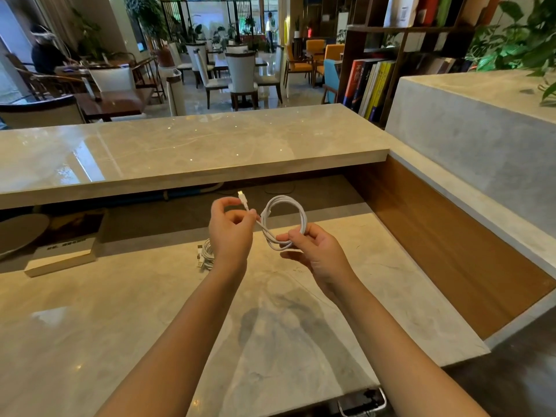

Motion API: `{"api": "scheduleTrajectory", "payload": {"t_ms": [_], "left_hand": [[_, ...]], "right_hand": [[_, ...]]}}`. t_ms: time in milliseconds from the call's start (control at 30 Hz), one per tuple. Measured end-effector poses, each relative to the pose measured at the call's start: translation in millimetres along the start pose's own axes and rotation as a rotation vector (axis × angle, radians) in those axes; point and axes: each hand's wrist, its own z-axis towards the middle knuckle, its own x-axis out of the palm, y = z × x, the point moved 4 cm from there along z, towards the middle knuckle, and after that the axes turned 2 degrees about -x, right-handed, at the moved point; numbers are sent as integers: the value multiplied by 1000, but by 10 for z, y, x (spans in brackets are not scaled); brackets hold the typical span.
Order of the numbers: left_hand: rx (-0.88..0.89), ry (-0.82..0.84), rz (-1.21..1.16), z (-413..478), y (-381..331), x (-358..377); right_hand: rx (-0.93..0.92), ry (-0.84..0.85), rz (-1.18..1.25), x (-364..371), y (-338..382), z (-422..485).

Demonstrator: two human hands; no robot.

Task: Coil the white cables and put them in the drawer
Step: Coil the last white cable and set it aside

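Observation:
A white cable [296,210] is looped into a coil above the marble desk [120,311]. My right hand [313,251] pinches the bottom of the coil between thumb and fingers. My left hand [231,233] pinches the cable's free end just below its plug [242,197], which points upward. A second white cable [206,254] lies bundled on the desk, partly hidden behind my left wrist. At the desk's near edge a drawer [362,401] with a metal handle stands slightly open, its inside dark.
A book [64,251] lies on the desk at the left beside a round grey object [18,233]. A raised marble counter [186,152] runs across behind the desk, with a wooden side panel [451,251] on the right. Chairs and bookshelves stand beyond.

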Motion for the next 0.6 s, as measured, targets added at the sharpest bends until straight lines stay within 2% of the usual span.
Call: {"api": "scheduleTrajectory", "payload": {"t_ms": [167,267,400,600], "left_hand": [[-20,-31,-144,-35,-59,3],[10,15,-27,-21,-17,34],[-3,151,152,35,53,76],[-261,425,-1,-8,142,93]], "right_hand": [[-54,-95,41,-4,41,-27],[-62,-81,-55,18,13,-29],[-40,-27,-93,-31,11,-12],[-19,-98,-165,-119,43,70]]}}
